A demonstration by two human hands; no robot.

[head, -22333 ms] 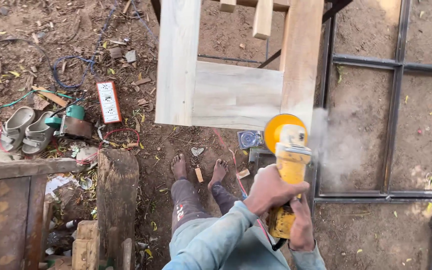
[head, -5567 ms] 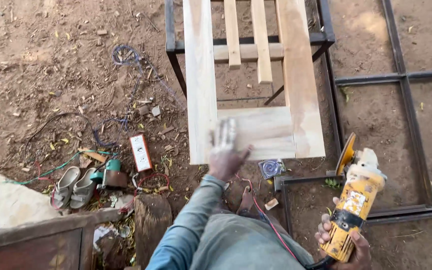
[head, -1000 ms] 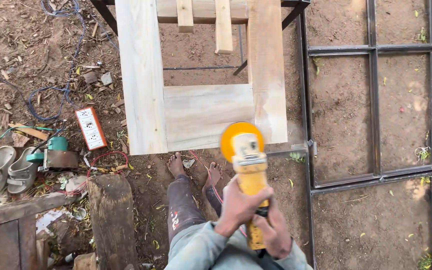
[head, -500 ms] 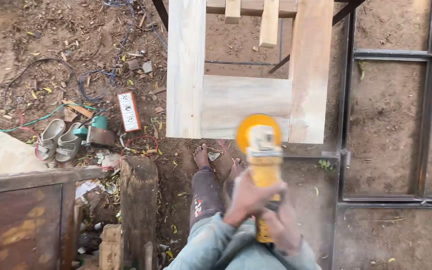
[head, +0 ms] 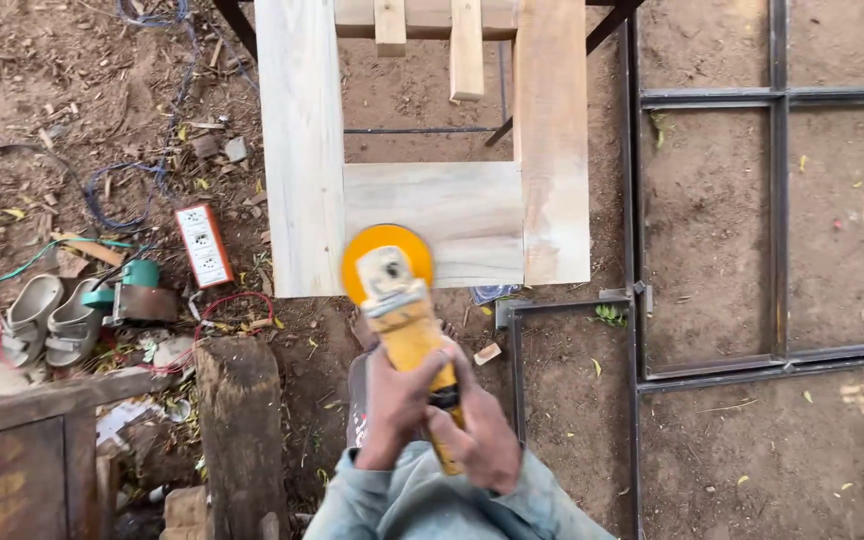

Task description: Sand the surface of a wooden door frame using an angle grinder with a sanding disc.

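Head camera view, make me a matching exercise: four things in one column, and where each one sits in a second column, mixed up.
Things:
1. angle grinder
2. sandals
3. power strip
4. metal grid frame

Places:
A. flat on the soil, right of the wooden frame
B. on the ground, far left
C. gripped by the left hand and right hand, disc at the wooden frame's near edge
D. on the ground just left of the wooden frame

Pairs: 1-C, 2-B, 3-D, 4-A
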